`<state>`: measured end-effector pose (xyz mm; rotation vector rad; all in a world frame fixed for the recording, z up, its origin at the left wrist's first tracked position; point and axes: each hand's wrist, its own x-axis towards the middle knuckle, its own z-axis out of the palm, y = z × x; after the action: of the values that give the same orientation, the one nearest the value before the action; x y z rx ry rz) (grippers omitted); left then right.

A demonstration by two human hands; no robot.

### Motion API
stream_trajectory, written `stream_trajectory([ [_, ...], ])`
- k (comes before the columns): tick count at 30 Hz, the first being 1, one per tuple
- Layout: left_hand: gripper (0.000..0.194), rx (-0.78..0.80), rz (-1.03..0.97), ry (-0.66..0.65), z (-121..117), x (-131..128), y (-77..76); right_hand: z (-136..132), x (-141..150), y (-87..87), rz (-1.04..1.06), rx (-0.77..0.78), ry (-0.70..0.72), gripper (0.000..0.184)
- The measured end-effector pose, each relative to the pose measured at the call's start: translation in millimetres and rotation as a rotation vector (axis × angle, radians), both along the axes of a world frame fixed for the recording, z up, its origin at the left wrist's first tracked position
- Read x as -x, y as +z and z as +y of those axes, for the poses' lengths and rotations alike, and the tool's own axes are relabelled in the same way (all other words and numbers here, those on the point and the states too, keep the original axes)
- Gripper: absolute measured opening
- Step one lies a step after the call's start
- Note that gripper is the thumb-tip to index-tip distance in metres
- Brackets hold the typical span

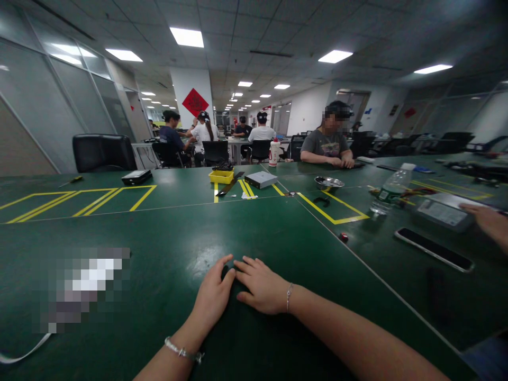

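Observation:
Both of my hands rest on the green table (166, 248) near its front middle, fingertips almost meeting. My left hand (214, 288) holds nothing; its thumb and fingers are apart, and a silver bracelet (182, 351) circles the wrist. Lying palm down, my right hand (262, 288) is also free of any object, with its fingers spread and a thin bracelet (289, 297) on that wrist. To the left lies a blurred-out flat item (89, 288) with a white strap (27, 353).
Ahead stand a yellow bin (221, 175), a grey box-shaped device (261, 180) and a metal bowl (329, 183). On the right are a water bottle (392, 190), a phone (434, 249) and another person's hand (488, 222) at a metal box (444, 211). A person (327, 140) sits across.

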<state>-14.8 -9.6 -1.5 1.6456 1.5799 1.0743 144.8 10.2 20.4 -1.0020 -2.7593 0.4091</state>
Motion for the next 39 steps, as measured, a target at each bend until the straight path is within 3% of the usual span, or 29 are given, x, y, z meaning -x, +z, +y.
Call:
stream_trajectory([
  [2,0.037,0.02,0.02,-0.013,-2,-1,0.9,12,-12,4.7,0.0,-0.016,-0.037,0.045],
  [3,0.037,0.031,0.026,-0.019,-2,-1,1.2,22,-23,8.5,0.011,-0.05,-0.121,0.039],
  [9,0.034,0.058,-0.042,-0.026,-4,-1,2.3,80,-140,22.9,-0.117,-0.336,-1.036,0.031],
  [11,0.032,0.053,-0.048,-0.028,-4,-1,3.9,86,-178,18.9,-0.153,-0.338,-1.234,0.038],
  [14,0.031,0.057,-0.05,-0.026,-5,-2,5.9,86,-213,7.0,-0.162,-0.244,-1.399,0.048],
  [17,0.03,0.06,-0.088,-0.031,-6,-2,5.9,88,-225,-4.7,-0.17,-0.158,-1.437,0.05],
  [21,0.029,0.056,-0.114,-0.044,-6,-1,4.8,93,-229,-12.0,-0.166,-0.141,-1.399,0.038],
  [39,0.024,0.054,-0.122,-0.046,-9,-4,12.3,92,-234,-12.5,-0.198,-0.207,-1.326,0.033],
])
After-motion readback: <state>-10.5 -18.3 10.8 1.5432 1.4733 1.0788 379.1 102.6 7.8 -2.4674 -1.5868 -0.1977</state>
